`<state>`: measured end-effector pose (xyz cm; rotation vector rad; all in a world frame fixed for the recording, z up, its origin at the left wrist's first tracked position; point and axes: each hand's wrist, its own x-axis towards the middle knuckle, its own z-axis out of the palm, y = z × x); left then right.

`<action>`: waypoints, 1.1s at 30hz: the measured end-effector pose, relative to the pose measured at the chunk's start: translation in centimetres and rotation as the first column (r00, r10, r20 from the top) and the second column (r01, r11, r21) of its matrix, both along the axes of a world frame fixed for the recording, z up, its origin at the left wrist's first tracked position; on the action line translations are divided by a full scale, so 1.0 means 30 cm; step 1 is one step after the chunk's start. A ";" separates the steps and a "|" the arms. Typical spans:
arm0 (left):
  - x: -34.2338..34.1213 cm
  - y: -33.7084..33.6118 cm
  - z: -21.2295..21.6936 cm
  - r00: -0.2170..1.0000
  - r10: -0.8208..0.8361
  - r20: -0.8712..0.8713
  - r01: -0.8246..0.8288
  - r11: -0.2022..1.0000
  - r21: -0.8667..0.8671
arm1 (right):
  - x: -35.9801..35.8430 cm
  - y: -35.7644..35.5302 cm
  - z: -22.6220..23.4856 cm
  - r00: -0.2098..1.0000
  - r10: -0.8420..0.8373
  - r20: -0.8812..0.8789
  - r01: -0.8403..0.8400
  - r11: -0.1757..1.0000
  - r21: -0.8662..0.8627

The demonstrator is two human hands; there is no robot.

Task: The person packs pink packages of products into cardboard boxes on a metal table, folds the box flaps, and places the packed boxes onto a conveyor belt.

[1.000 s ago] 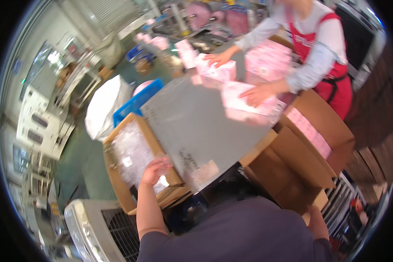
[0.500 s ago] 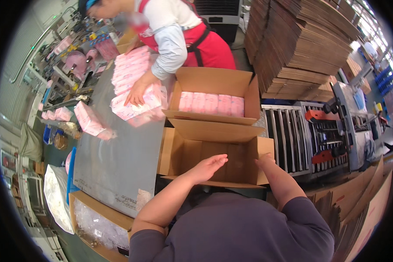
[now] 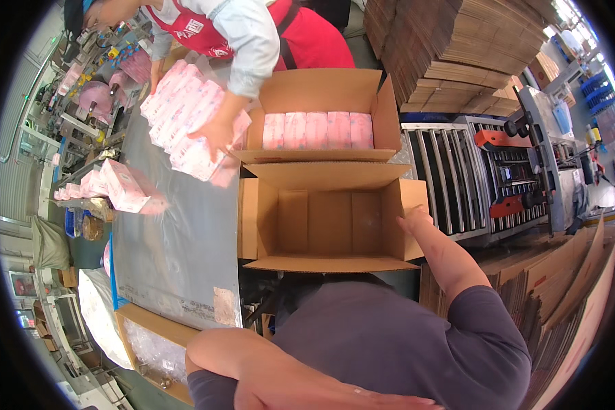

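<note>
Head view: right hand [image 3: 415,220] on the right flap of an open, empty cardboard box [image 3: 328,222]; left hand out of frame.

Left forearm [image 3: 307,383] crosses the lower edge, hand itself not visible. Behind the empty box, touching it, a second open carton [image 3: 321,92] holds a row of pink packs [image 3: 318,130]. A co-worker in a red apron [image 3: 307,41] presses one hand [image 3: 215,133] on a stack of pink packs [image 3: 184,116] on the grey steel table [image 3: 164,246]. More pink packs [image 3: 119,186] lie at the table's left edge. Flattened cartons [image 3: 451,48] stacked top right, roller conveyor [image 3: 458,171] beside the boxes.
</note>
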<state>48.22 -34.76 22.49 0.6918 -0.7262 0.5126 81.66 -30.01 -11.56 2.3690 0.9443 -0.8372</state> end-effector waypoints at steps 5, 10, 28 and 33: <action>-0.122 0.168 -0.022 0.989 0.131 0.064 -0.144 0.953 0.265 | 0.114 -0.060 -0.206 0.996 0.077 0.044 -0.078 0.997 0.027; -0.290 0.194 0.020 0.962 0.253 0.103 -0.272 0.928 0.256 | 0.234 -0.085 -0.368 0.994 0.110 0.015 -0.108 0.992 -0.070; -1.286 0.833 -0.221 -0.035 0.999 0.029 -0.676 -0.045 0.735 | -1.055 0.438 0.439 0.659 0.739 -0.142 -0.662 0.659 0.358; -1.862 1.279 -0.625 -0.946 -0.185 0.265 0.246 0.121 0.962 | -1.221 0.501 0.441 0.570 0.776 -0.271 -0.668 0.630 0.397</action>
